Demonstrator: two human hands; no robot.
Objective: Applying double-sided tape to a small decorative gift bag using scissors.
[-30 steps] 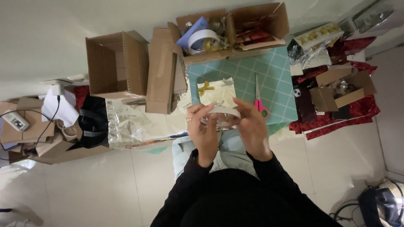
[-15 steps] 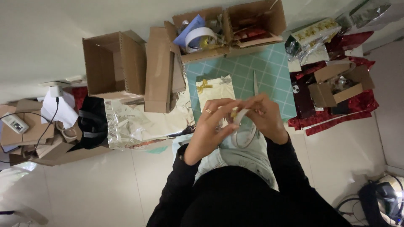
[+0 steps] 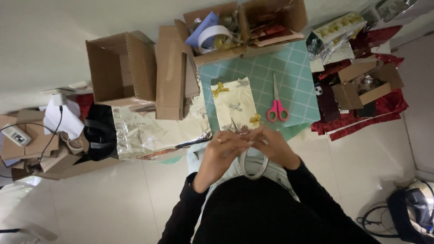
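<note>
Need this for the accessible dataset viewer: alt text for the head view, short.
Seen from above, a person in black sleeves holds a tape roll between the left hand and right hand, over their lap. Ahead on the floor, a green cutting mat bears a gift-wrapped box and pink scissors, with open cardboard boxes and shiny wrapping paper around.

Pale glossy tiled floor (image 3: 99,208) underfoot, soft light reflecting at lower left. A plain off-white wall (image 3: 40,27) runs along the top, open brown cardboard boxes (image 3: 120,68) lined against it.
</note>
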